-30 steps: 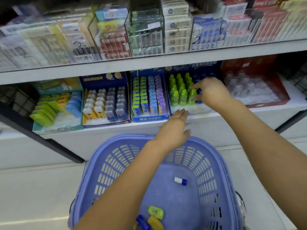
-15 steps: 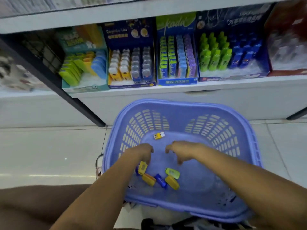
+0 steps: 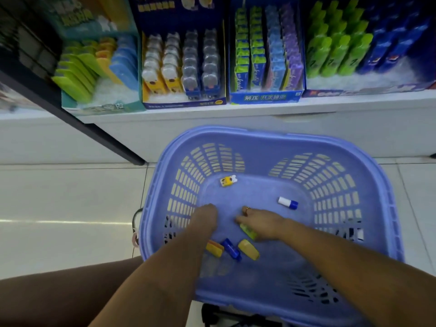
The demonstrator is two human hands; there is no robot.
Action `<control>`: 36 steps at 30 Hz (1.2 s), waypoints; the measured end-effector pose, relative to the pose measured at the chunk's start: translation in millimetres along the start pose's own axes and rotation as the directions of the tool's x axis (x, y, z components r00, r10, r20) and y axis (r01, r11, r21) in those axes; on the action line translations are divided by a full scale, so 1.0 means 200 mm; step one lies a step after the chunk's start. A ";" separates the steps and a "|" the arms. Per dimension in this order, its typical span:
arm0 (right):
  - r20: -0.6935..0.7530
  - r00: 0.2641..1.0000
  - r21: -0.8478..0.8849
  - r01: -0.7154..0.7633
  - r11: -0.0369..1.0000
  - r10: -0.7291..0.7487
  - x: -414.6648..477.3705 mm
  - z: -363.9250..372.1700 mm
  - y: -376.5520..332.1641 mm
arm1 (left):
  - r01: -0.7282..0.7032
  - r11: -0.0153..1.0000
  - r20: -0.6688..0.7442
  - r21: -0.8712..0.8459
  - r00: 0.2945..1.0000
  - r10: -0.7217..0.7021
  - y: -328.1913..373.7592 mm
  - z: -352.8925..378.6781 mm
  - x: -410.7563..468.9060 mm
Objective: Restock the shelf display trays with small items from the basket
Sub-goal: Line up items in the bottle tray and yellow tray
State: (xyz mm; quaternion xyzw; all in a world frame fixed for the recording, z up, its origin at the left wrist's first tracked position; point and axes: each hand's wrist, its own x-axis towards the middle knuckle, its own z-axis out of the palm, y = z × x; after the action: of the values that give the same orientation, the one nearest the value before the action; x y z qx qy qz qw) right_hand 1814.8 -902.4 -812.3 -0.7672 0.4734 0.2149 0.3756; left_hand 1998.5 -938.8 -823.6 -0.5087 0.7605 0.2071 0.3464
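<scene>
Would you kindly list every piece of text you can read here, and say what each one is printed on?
"解压 开关橡皮": front lip of the blue cardboard display tray.
Teal cardboard tray, front print: blurred, unreadable.
Yellow-and-navy cardboard tray, front strip: too small to read.
Small loose items in the lilac plastic basket: no legible print.
</scene>
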 end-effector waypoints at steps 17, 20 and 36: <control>-0.445 0.885 0.880 0.402 0.255 0.141 -0.37 -0.90 -0.09 | 0.010 -0.299 -0.018 -0.954 0.996 0.090 -0.13 -0.73 -0.35; -0.629 0.755 0.770 0.572 0.281 0.187 -0.43 -1.05 -0.26 | -0.164 -0.355 -0.223 -0.920 0.966 0.131 -0.18 -0.82 -0.49; -0.900 0.399 0.008 0.416 0.909 -0.174 -0.09 -1.73 -1.04 | -0.671 -0.423 -0.240 -0.609 0.664 -0.708 -0.76 -0.98 -0.80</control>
State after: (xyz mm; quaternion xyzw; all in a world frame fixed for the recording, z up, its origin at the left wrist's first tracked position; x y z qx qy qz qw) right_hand 1981.5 -1105.6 -506.0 -0.7874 0.4752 -0.3417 0.1934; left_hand 2114.5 -1027.4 -567.7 -0.5744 0.2183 0.4958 -0.6137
